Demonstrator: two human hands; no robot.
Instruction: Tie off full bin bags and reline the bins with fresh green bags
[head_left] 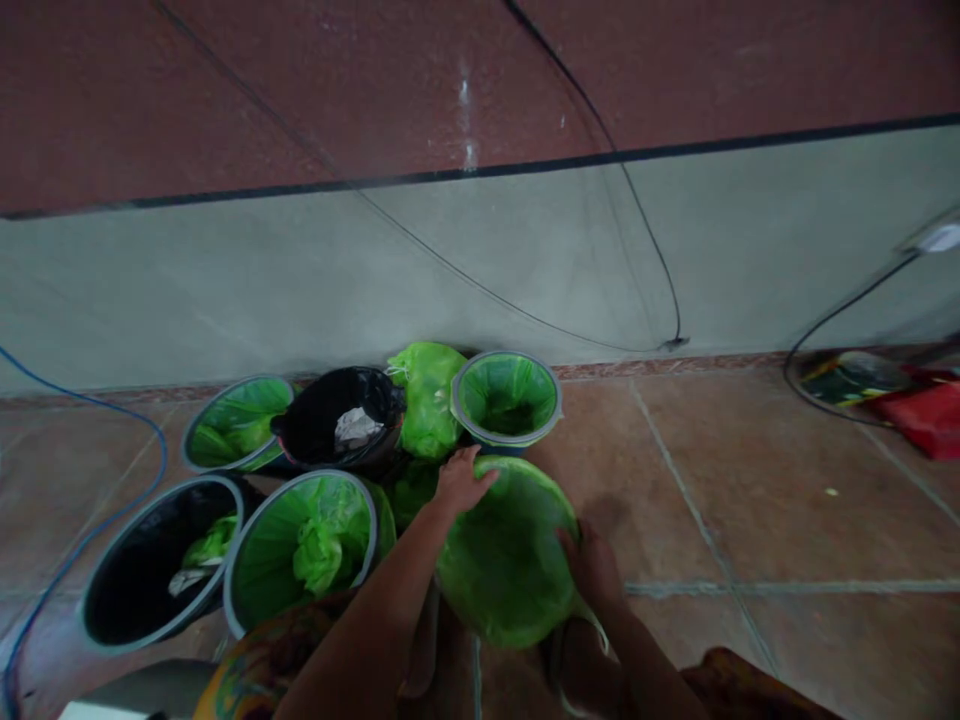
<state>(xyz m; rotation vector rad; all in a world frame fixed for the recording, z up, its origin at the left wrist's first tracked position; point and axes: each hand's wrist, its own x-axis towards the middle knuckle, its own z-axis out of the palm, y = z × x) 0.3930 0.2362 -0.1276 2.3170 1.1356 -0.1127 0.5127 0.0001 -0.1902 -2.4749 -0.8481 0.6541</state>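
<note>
Below me, near my feet, is a waste bin (510, 550) with a light green plastic bag spread inside it and folded over its rim. My left hand (463, 482) grips the far left part of that rim. On the right side, my right hand (592, 568) is closed around the rim, thumb toward the inside and the other fingers mostly hidden. A pale strip of the bag (596, 625) hangs down by my right wrist. Just beyond stands another bin (506, 398) with a green liner, beside a filled, tied green bag (431, 400).
Several more lined bins stand on the left, including a black-lined one (161, 565) and a green-lined one (304, 545). A blue cable (154, 490) lies at far left. Black wires run down the wall (480, 250). A red object (922, 412) sits at right on the tiled floor.
</note>
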